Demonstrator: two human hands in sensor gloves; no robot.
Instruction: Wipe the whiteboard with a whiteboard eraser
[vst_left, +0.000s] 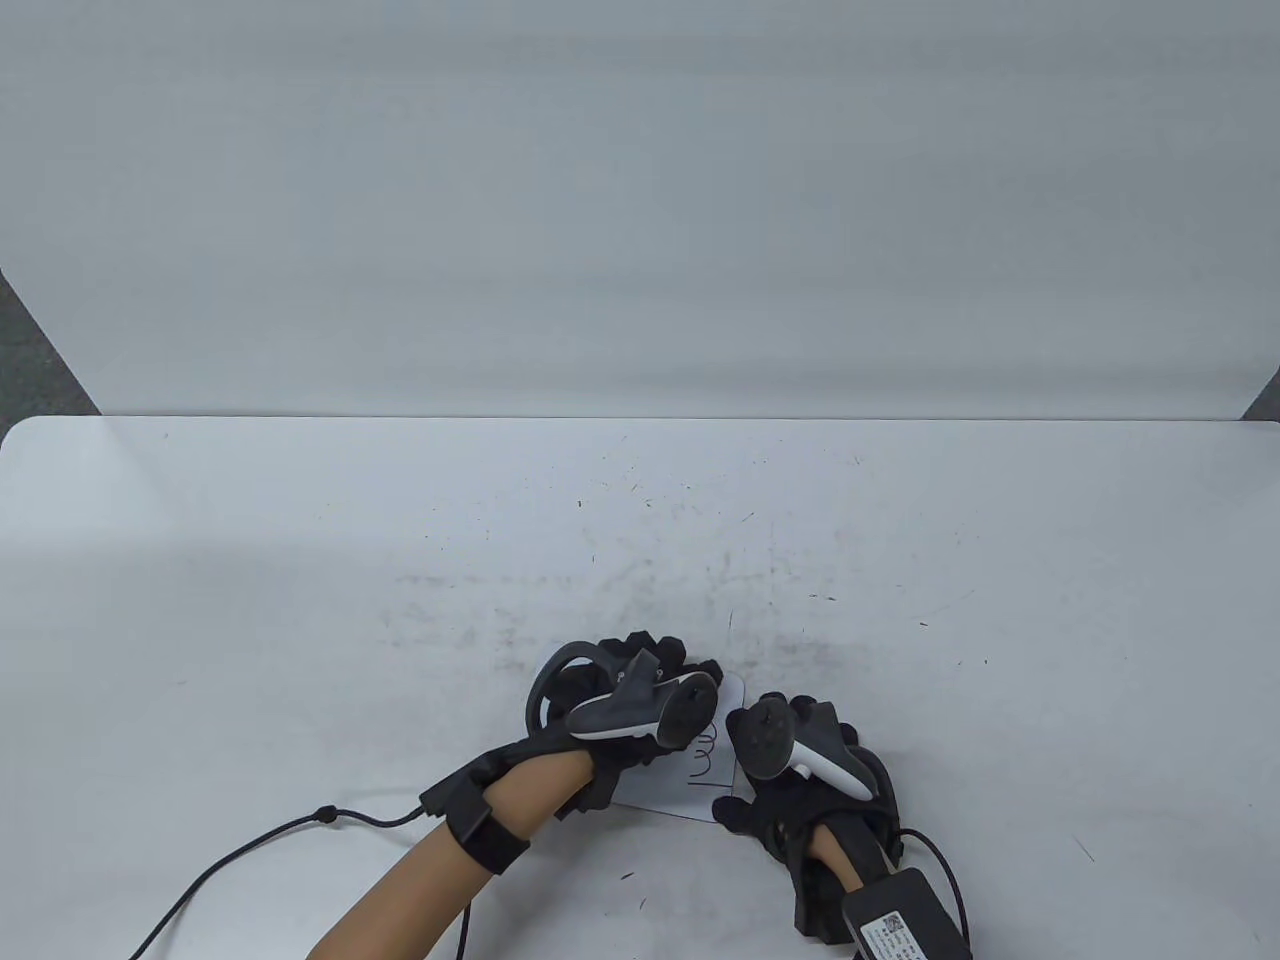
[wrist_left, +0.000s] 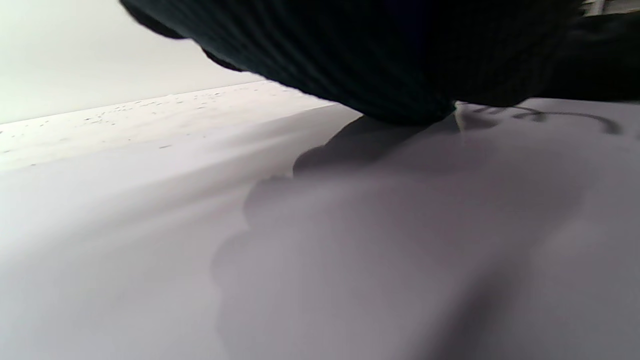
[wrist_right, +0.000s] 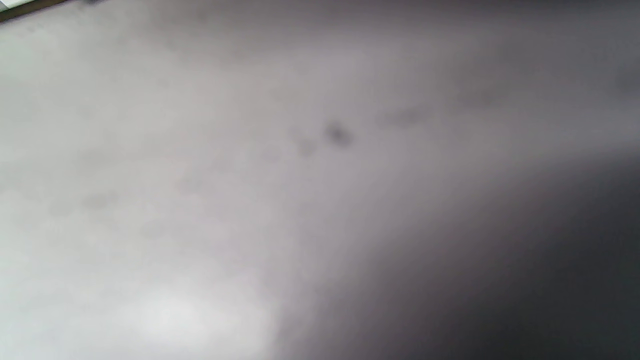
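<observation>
A small white whiteboard (vst_left: 728, 692) lies on the table near the front edge, mostly covered by both hands. Black scribbles (vst_left: 705, 764) show on it between the hands. My left hand (vst_left: 645, 668) rests on the board's left part, its tracker on top hiding the fingers. In the left wrist view the gloved hand (wrist_left: 380, 60) presses on the board (wrist_left: 400, 225) next to black marks (wrist_left: 560, 117). My right hand (vst_left: 775, 805) lies on the board's right part, its fingers hidden under the tracker. No eraser is visible. The right wrist view shows only a blurred grey surface.
The white table (vst_left: 300, 600) carries faint dark smudges and specks (vst_left: 640, 580) beyond the hands. A white wall panel (vst_left: 640, 200) stands at the table's far edge. Black cables (vst_left: 250, 840) trail from both wrists toward the front edge.
</observation>
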